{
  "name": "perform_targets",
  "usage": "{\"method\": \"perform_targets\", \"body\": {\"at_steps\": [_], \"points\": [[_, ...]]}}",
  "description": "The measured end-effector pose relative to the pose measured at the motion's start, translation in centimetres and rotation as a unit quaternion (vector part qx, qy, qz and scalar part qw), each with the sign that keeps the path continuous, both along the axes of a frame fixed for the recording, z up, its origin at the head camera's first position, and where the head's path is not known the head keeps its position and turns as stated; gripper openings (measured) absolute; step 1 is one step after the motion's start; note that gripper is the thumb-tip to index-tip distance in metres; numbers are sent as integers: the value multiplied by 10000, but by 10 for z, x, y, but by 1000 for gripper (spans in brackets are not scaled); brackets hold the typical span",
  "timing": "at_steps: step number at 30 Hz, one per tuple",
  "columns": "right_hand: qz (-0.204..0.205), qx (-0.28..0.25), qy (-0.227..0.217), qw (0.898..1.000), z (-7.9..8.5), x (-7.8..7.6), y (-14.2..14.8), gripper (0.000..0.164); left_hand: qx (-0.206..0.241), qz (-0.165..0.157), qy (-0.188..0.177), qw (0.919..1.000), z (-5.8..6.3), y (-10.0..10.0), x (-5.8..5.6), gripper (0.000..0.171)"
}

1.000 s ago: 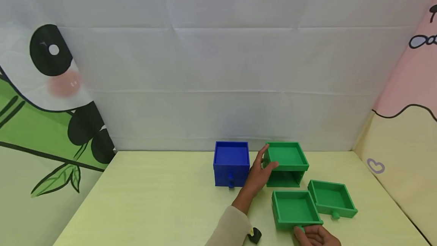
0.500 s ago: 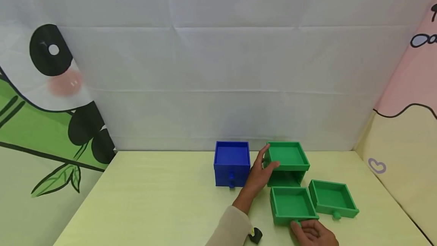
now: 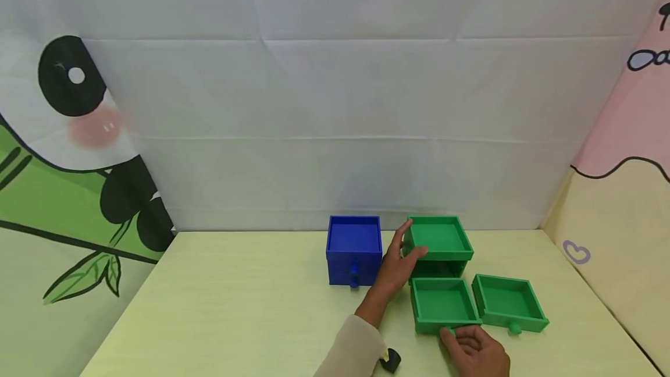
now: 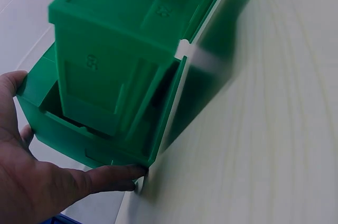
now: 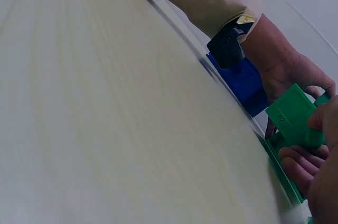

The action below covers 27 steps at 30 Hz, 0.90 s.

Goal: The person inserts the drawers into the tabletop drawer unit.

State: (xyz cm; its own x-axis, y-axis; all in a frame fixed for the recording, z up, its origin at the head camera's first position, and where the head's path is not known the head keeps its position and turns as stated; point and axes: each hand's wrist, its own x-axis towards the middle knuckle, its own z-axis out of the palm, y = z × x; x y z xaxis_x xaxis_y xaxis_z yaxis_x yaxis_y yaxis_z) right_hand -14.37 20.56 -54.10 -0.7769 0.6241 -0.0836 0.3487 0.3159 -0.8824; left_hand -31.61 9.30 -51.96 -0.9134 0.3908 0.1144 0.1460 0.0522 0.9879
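My left hand [image 3: 394, 266] holds the green drawer cabinet [image 3: 438, 238] by its left side, fingers along the wall and thumb at the top front edge. In front of the cabinet's open lower bay is a green drawer [image 3: 446, 302]. My right hand [image 3: 478, 351] pinches that drawer by its front knob. The left wrist view has the drawer [image 4: 92, 71] tilted, its back end at the cabinet's opening [image 4: 79, 142]. A second green drawer [image 3: 509, 300] with a round knob lies on the table just right of the held one.
A blue drawer cabinet [image 3: 355, 249] with a knob on its front stands left of the green one. The pale yellow table [image 3: 235, 307] meets a white cloth backdrop [image 3: 335, 103] behind them. A dark wrist camera [image 3: 390, 361] shows by the left sleeve [image 3: 353, 348].
My right hand has pushed the held drawer away from me and slightly left, up to the cabinet's opening. The left hand, cabinet and second drawer have stayed in place.
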Motion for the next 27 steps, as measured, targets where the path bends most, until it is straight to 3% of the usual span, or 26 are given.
{"method": "perform_targets", "body": {"at_steps": [13, 21, 27], "points": [[259, 61, -35, 9996, -2, -7, 10, 38, -51, -93, 1, 9999, -3, -1, -1, 61], [393, 330, -17, 9987, -6, -15, 16, 37, -102, -40, 32, 9999, -2, -1, 0, 61], [481, 244, -75, 9985, -6, -21, 17, 38, -168, 76, 70, 9998, -2, 1, 0, 61]]}}
